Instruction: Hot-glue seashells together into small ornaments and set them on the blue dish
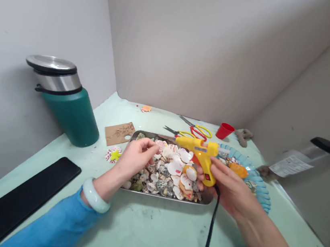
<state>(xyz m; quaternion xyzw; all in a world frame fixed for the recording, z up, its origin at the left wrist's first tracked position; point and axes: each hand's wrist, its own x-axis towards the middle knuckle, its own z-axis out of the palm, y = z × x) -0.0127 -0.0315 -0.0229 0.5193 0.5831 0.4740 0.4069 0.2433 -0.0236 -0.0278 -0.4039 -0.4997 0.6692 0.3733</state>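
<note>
My right hand [226, 184] grips a yellow glue gun [202, 154] by its handle, nozzle pointing left over a metal tray [170, 197] full of seashells [170, 173]. Its black cord [209, 234] runs down toward me. My left hand [137, 154] hovers over the tray's left side, fingers pinched together near the nozzle on something too small to make out. A pale bangle sits on my left wrist.
A green flask with a steel lid [64, 100] stands at the left. A black flat bar [15, 201], a brown card [119, 133], two scissors [194, 131], a red cup [224, 130] and a blue-rimmed plate [258, 184] lie around. Walls enclose the table.
</note>
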